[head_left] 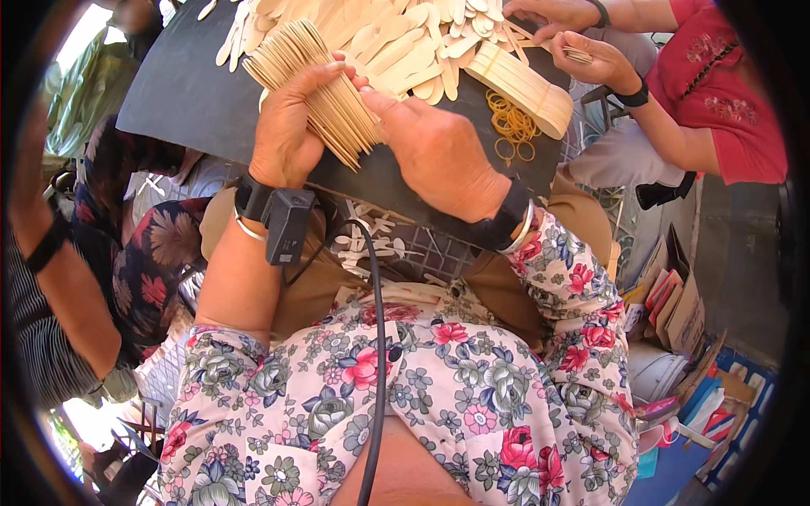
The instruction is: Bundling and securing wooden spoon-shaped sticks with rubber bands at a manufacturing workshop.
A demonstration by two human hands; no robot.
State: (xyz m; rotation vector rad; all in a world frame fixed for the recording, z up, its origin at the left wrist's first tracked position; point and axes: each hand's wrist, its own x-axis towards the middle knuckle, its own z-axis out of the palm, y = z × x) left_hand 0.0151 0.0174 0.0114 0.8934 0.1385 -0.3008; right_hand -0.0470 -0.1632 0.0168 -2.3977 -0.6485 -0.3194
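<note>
1. Here, the left hand (287, 131) grips a bundle of wooden sticks (342, 110) above the bench (194, 101).
2. The right hand (447, 152) meets the bundle; its fingertips are partly hidden, so I cannot tell if its grip is closed.
3. Ideally, hold firmly with the left while nudging uneven ends level.

No legible text, tiny pale marks on black wrist device (289, 226)

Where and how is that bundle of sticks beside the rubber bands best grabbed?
Probably around its middle, from above, thumb and fingers on opposite long sides: the bundle is long and narrow, loose sticks crowd its far end, and rubber bands lie by its near side.
</note>
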